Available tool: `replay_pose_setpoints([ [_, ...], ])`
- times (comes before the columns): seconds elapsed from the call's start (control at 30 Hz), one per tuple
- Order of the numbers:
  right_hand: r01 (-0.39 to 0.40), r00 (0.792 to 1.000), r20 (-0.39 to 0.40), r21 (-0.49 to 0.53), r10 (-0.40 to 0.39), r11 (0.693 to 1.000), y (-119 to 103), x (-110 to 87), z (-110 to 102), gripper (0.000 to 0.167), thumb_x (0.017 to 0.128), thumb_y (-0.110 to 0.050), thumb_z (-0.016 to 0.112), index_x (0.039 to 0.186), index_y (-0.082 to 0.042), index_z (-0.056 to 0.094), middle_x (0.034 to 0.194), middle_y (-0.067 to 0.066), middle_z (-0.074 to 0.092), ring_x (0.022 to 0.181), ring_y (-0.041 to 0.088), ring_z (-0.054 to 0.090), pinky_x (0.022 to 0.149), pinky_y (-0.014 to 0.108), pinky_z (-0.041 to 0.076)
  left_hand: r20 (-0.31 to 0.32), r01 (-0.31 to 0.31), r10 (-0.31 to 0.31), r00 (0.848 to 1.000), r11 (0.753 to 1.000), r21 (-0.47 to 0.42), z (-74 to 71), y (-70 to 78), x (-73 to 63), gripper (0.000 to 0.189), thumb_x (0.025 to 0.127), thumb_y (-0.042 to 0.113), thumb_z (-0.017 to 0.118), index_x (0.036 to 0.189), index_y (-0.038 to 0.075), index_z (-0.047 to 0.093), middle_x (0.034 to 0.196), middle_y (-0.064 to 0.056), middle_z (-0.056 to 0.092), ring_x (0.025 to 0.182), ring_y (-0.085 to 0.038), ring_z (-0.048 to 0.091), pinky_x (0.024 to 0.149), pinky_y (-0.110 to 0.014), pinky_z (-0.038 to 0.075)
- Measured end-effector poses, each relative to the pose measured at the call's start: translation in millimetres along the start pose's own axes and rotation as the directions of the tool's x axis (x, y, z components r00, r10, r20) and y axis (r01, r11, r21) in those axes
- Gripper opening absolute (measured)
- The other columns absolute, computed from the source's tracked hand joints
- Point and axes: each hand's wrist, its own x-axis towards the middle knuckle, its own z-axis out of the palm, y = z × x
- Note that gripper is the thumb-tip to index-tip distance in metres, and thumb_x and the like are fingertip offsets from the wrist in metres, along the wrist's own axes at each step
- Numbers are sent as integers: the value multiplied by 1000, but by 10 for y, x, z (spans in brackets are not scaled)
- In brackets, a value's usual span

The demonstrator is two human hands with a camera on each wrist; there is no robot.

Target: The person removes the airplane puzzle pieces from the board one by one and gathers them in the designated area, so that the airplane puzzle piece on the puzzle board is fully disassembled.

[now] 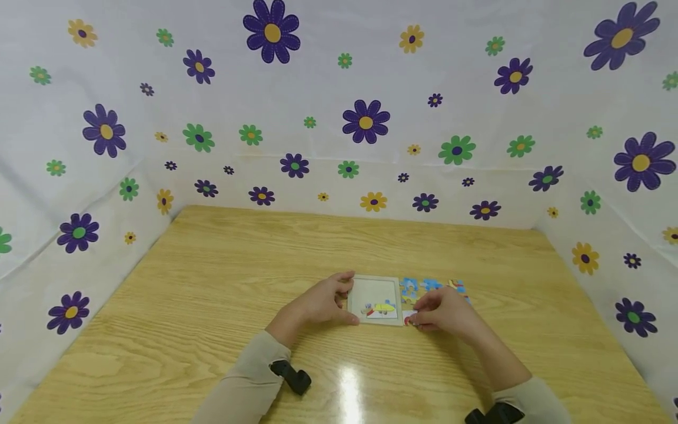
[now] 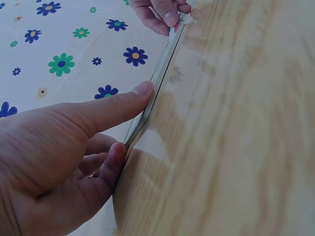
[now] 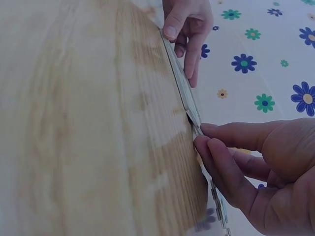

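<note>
A square wooden puzzle tray [image 1: 373,290] lies flat on the table, with a joined picture part [image 1: 382,310] showing a yellow shape in its lower right corner. My left hand [image 1: 324,301] grips the tray's left side, index finger by the far corner and thumb by the near one. In the left wrist view, the left thumb [image 2: 125,104] lies along the tray's edge. Just right of the tray, my right hand [image 1: 447,313] pinches a white and red puzzle piece [image 1: 408,317] between thumb and fingers. The right fingertips [image 3: 206,130] are close beside the tray's near right corner.
Several blue and multicoloured loose puzzle pieces [image 1: 431,284] lie right of the tray, partly covered by the right hand. The wood-grain table [image 1: 238,253] is bordered by a white flower-printed cloth [image 1: 307,76] at the back and sides.
</note>
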Motion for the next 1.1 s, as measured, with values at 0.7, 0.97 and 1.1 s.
replay_pose_setpoints([
  [0.7,-37,998,-62,-80,32,996,-81,7,58,31,82,-9,82,105,8,70,85,8,69,71,13,68,65,28,59,-3,-6,6,1000,1000,11,-45,9,-11,85,79,24,87,149,2,44,165,4,26,81,-11,47,70,-20,41],
  [0.97,3,1000,-28,-44,-4,999,-177,69,99,32,83,-9,80,108,8,69,88,11,67,74,18,70,69,32,60,1,-10,10,1000,1000,-8,-42,-1,0,84,79,23,87,148,1,45,165,4,26,82,-12,47,70,-20,41],
  [1.1,59,998,9,-88,-59,994,-167,117,114,36,84,-14,80,112,5,70,90,10,68,77,18,68,67,30,57,6,-12,12,1000,1000,-13,-18,-17,12,84,78,23,87,148,1,45,165,3,27,83,-12,47,71,-20,41],
])
